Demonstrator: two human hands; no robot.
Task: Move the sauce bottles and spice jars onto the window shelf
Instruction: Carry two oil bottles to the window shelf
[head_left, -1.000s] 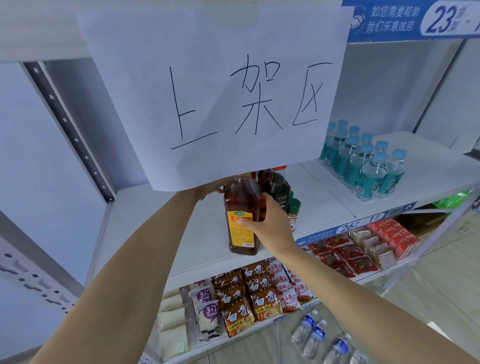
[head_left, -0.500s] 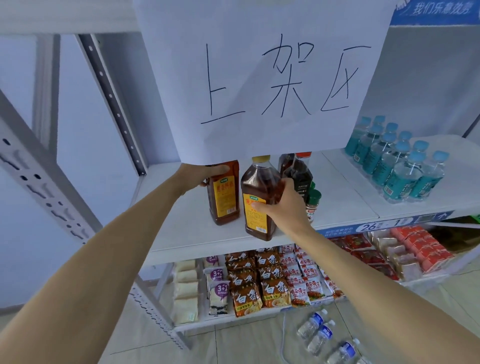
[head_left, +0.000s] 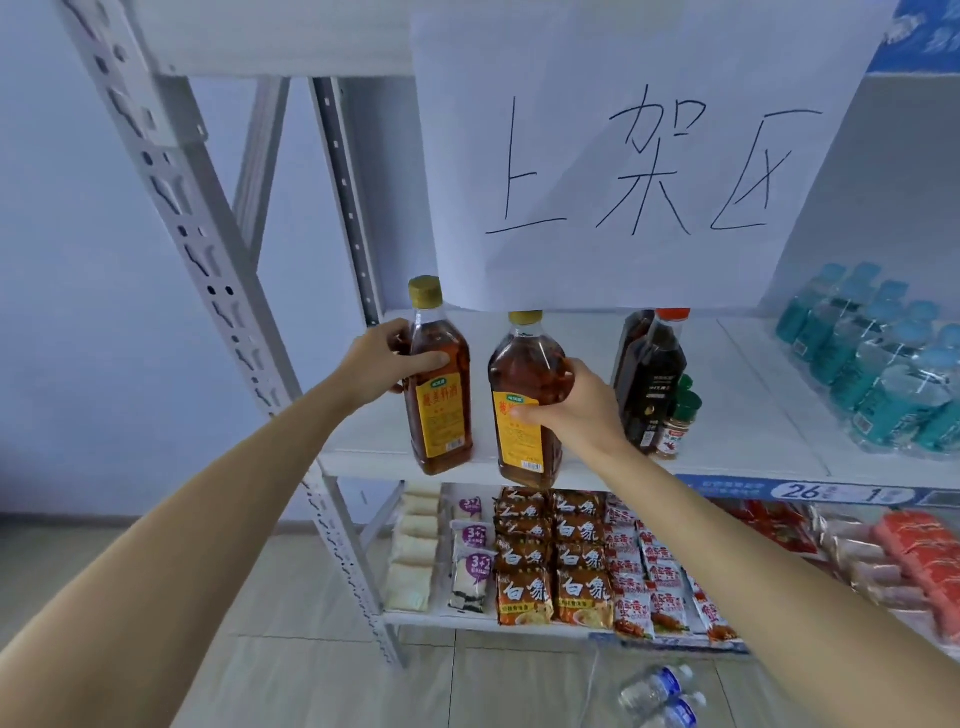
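My left hand (head_left: 382, 365) grips an amber sauce bottle (head_left: 440, 410) with a yellow label and gold cap, upright at the front left of the white shelf (head_left: 363, 457). My right hand (head_left: 574, 410) grips a second amber bottle (head_left: 522, 374) of the same kind, whose base hangs over the shelf's front edge. To the right stand two dark sauce bottles (head_left: 652, 384), one with a red cap, and small spice jars (head_left: 675, 428) with green lids.
A large white paper sign (head_left: 644, 156) hangs over the shelf and hides the bottle tops behind it. Blue-capped water bottles (head_left: 883, 364) fill the right side. Snack packets (head_left: 550, 566) lie on the lower shelf. A perforated grey upright (head_left: 208, 291) stands at left. Water bottles (head_left: 660, 691) lie on the floor.
Both amber bottles have come forward and leftward, out from under the sign. The left bottle, hidden behind the paper a second ago, now shows in full. The view shifted left.
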